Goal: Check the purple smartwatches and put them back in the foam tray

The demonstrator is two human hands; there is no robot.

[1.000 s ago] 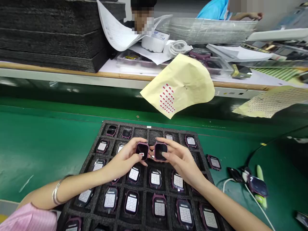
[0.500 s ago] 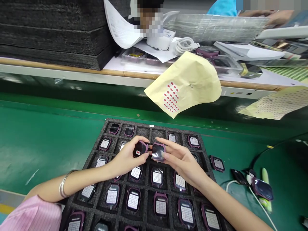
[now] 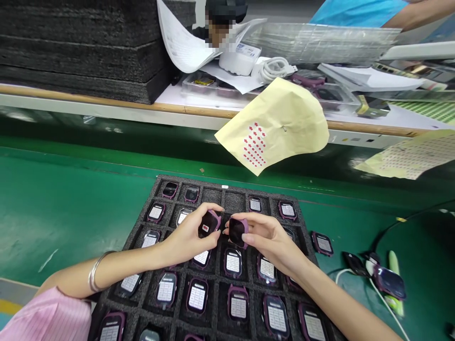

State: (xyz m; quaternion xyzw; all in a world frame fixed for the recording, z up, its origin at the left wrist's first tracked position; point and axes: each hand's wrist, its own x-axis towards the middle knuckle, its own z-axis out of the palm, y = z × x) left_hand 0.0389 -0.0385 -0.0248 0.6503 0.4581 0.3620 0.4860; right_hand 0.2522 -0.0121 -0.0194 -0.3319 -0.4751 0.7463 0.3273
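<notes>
Left hand (image 3: 194, 232) pinching purple watch with red-arrow sticker (image 3: 209, 223) between fingertips

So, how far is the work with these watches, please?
Perhaps done: most watches in the tray show white grids. In hand: left hand holds a watch with a red arrow, right hand a dark watch. Perhaps left: these, and two dark watches in its far left corner.

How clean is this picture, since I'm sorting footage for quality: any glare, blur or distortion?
Head view: pale sheen on the clear plastic at the back; the black stack looks soft and stretched towards the edge; square blocks cover part of a person; the held watches are dark, without strong glare.
</notes>
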